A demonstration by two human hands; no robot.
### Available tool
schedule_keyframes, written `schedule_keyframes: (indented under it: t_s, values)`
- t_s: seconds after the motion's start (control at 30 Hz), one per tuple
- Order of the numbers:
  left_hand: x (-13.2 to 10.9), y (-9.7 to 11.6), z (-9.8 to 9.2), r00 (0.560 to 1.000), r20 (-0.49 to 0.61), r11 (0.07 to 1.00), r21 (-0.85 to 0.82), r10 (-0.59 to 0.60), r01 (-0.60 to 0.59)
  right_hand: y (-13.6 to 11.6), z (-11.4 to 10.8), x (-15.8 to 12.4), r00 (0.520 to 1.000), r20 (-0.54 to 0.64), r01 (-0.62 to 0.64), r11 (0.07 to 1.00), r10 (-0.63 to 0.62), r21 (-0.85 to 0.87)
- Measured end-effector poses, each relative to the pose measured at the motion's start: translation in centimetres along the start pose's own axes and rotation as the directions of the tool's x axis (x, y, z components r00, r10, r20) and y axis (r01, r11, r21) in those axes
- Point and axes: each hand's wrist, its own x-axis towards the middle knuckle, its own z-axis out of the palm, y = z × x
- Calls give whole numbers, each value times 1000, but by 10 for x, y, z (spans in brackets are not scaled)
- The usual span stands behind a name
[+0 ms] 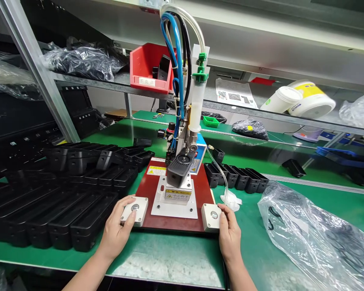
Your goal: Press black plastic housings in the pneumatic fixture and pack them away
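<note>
My left hand (pixel 117 226) wraps around a white push-button box (pixel 142 206), its thumb lying by the round metal button. Around the outer side of a second white push-button box (pixel 207 218) my right hand (pixel 229 234) is closed, with the thumb along the box's edge. Between the hands stands a dispensing machine on a dark red base plate (pixel 176 223). A black plastic housing (pixel 177 171) sits tilted on its fixture (pixel 178 194), under the nozzle. The clear syringe barrel (pixel 197 101) with a green cap rises above it.
Rows of black housings (pixel 60 222) fill the left; a shorter row (pixel 245 178) stands right of the machine. A clear plastic bag (pixel 309 234) with black rings lies at right. A red bin (pixel 150 68) and white tubs (pixel 309 99) occupy the shelf. Blue hoses (pixel 178 52) loop overhead.
</note>
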Motion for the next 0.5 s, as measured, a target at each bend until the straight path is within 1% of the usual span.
schedule_keyframes:
  t_s: [0.33, 0.4, 0.5]
  values:
    - [3, -2, 3, 998, -15, 998, 3, 57, -57, 1, 1, 3, 999, -1, -40, 999, 40, -20]
    - [3, 0, 5, 996, -49, 997, 31, 78, -76, 4, -1, 3, 998, -4, -70, 996, 70, -55]
    - [2, 6, 5, 983, -129, 989, 77, 133, -124, 8, -4, 6, 992, -14, -125, 983, 124, -134]
